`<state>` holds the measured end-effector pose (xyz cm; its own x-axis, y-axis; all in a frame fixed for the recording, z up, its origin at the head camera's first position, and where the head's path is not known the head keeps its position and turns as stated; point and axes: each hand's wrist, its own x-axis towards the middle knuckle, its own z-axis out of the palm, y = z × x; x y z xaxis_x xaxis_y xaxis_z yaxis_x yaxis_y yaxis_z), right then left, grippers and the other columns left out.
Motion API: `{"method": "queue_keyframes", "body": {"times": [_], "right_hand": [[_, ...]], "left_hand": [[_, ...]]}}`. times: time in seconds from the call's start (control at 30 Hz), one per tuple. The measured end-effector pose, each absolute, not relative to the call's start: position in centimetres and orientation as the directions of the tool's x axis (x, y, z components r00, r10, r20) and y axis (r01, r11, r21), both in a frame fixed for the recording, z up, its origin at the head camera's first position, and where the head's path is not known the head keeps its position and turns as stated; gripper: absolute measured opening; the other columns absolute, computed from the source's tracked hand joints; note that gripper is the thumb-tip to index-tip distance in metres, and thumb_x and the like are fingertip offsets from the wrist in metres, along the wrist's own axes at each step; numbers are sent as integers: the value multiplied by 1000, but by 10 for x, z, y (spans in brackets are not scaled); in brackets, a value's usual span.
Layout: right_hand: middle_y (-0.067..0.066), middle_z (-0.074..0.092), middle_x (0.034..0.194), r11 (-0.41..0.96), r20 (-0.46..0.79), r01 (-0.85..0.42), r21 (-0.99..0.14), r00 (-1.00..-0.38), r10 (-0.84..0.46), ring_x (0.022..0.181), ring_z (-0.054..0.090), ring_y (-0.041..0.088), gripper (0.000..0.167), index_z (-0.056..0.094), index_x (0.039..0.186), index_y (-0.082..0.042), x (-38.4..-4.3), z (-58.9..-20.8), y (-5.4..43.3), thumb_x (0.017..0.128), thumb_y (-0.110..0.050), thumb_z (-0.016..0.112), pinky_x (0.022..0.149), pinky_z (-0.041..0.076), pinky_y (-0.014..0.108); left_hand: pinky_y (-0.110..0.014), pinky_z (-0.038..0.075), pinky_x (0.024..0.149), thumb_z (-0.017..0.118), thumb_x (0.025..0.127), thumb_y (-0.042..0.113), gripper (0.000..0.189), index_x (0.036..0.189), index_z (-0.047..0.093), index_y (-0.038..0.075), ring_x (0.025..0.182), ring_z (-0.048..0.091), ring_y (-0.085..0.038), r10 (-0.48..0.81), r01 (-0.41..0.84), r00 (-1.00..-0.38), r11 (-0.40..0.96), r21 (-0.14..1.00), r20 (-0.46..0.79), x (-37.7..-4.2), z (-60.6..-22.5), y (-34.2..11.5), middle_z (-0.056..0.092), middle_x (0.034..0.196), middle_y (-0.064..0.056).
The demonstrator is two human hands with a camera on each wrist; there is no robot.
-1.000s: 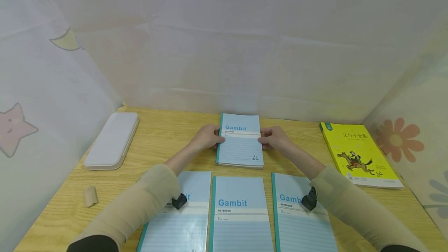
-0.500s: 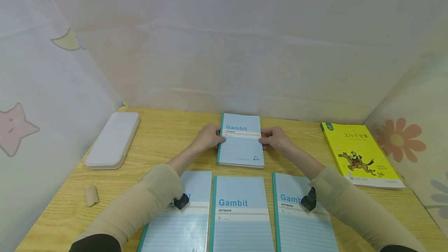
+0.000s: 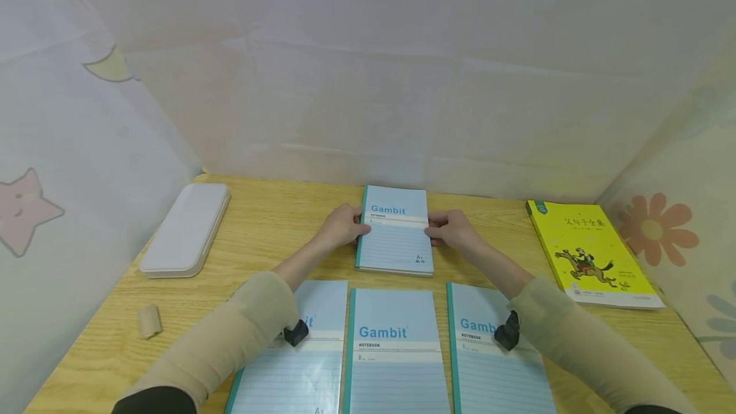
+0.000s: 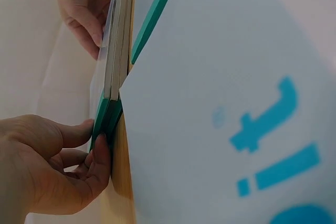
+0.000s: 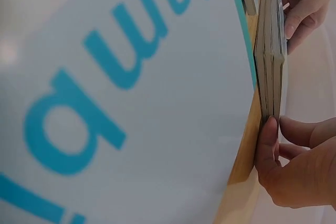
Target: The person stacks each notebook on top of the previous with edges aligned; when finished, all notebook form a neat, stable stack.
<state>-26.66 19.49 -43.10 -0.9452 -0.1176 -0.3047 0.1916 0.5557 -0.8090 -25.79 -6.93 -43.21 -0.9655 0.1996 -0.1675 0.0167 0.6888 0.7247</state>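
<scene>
A small stack of light blue Gambit notebooks lies near the back of the table, teal spines to the left. My left hand pinches its spine side, thumb on the top cover and fingers low along the spines. Opposite it, my right hand grips the page edges, thumb on the cover's border. The stacked page edges show between the hands in the right wrist view. Three larger Gambit notebooks lie in a row in front: a left one, a middle one and a right one. My sleeves partly cover the outer two.
A white flat case lies at the back left, with a small beige block nearer the front. A yellow book lies at the right. Pale printed cloth walls the wooden table at the back and sides.
</scene>
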Motion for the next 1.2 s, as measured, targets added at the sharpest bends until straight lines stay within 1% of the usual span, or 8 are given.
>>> {"method": "queue_keyframes", "body": {"times": [0.23,0.5,0.6,0.77,0.83,1.07,1.13,1.2], "right_hand": [[21,64,130,549,-297,181,-816,-946,-129,105,64,21,48,54,146,0,-265,-432,195,100,-6,66,88,62,26],[21,63,127,561,-280,159,-813,-950,-136,106,62,23,49,54,146,1,-264,-432,195,99,-4,66,87,62,25],[18,63,123,562,-283,165,-810,-950,-129,105,61,22,49,55,146,0,-264,-433,196,98,-5,67,88,62,26],[18,62,121,546,-282,161,-822,-948,-145,104,62,22,51,53,146,3,-264,-432,196,98,-3,67,92,62,31],[20,62,123,540,-287,163,-825,-946,-152,103,63,21,51,53,146,4,-263,-432,197,98,-4,67,93,62,32],[25,56,147,538,-332,167,-826,-916,-225,106,69,22,55,44,152,4,-260,-428,209,104,-17,60,91,62,31],[26,59,143,540,-345,175,-824,-910,-232,106,69,24,56,41,154,4,-256,-425,216,106,-19,58,90,62,31],[25,60,139,540,-349,175,-823,-907,-238,106,68,24,56,40,155,3,-253,-423,223,106,-20,56,90,62,31]], "left_hand": [[-17,47,58,69,99,16,56,150,51,-1,64,56,-14,199,4,-964,675,738,-177,-255,-430,-70,57,87,-9],[-16,49,59,69,99,16,59,152,47,-1,67,59,-15,197,-1,-963,677,736,-183,-254,-428,-70,57,90,-10],[-16,49,59,69,100,17,58,152,48,1,67,57,-14,197,-4,-963,676,737,-186,-254,-429,-70,57,89,-9],[-17,47,58,68,99,16,53,148,54,1,67,55,-14,211,12,-962,664,748,-172,-255,-430,-70,56,83,-7],[-18,46,58,68,99,15,50,145,56,0,67,55,-14,218,19,-962,657,754,-166,-255,-430,-71,56,82,-7],[-22,51,63,66,100,17,40,136,64,2,73,58,-17,226,-4,-956,631,776,-189,-253,-429,-72,61,86,-9],[-22,49,62,64,101,18,35,132,66,1,73,57,-17,219,-8,-958,628,778,-187,-253,-427,-72,60,84,-9],[-22,47,61,63,101,19,39,136,63,1,72,55,-17,202,-9,-963,631,776,-176,-252,-425,-73,59,86,-9]]}}
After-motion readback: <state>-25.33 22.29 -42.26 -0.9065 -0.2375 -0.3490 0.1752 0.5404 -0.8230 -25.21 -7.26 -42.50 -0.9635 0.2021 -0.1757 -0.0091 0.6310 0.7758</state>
